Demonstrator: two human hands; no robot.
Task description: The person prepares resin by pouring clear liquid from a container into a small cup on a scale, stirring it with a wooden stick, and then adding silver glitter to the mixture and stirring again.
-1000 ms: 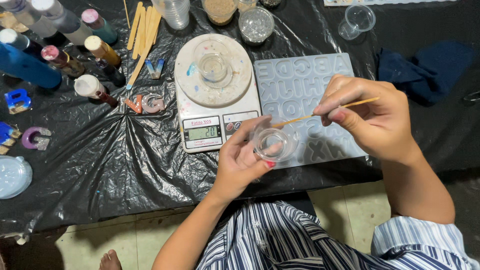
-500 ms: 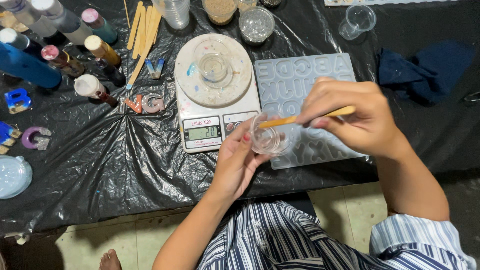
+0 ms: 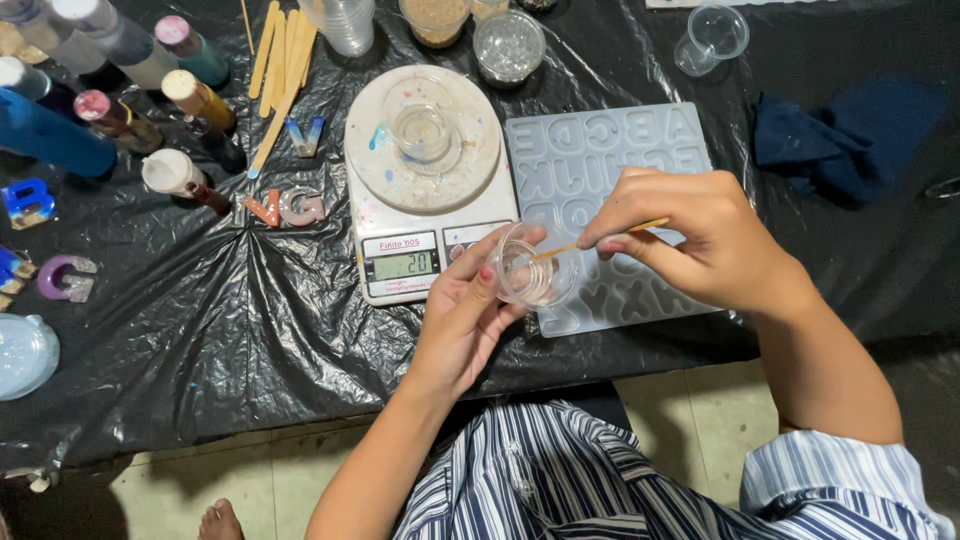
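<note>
Fingers of the left hand curl round a small clear plastic cup, tilted just above the near edge of a translucent silicone letter mould. The right hand pinches a thin wooden stir stick, its tip inside the cup. Beside them sits a white digital kitchen scale bearing another clear cup, all on crinkled glossy black plastic sheeting. Flat wooden sticks lie beyond.
</note>
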